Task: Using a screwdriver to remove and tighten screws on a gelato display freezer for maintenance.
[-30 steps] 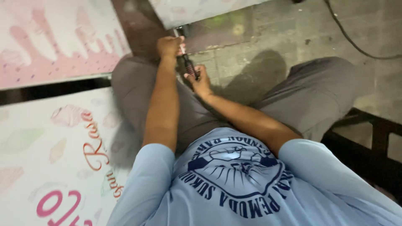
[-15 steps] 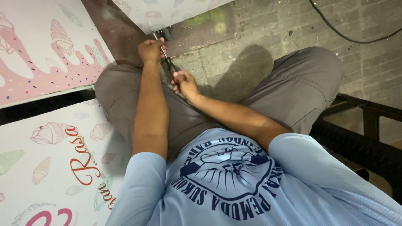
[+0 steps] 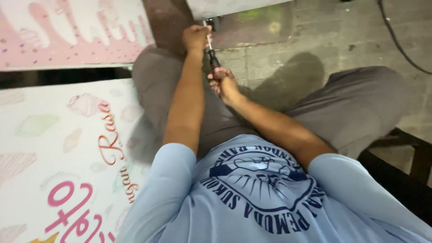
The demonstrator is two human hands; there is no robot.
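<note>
Right hand [image 3: 223,82] grips the screwdriver [image 3: 211,53] handle; left hand [image 3: 195,37] closed, steadying its shaft at the metal panel's [image 3: 252,27] corner — keep it square.

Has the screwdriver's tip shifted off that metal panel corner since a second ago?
No. The screwdriver tip sits at the same corner of the metal panel, left hand by the shaft, right hand on the handle; only the camera swung.

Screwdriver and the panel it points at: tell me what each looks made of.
Screwdriver: thin bright shaft, likely steel; dark handle, probably plastic or rubber, matte, gripped by the right hand. The left hand steadies the shaft near its tip. Panel: flat grey sheet with blurred reflections, seemingly metal, though coated board is possible.
</note>
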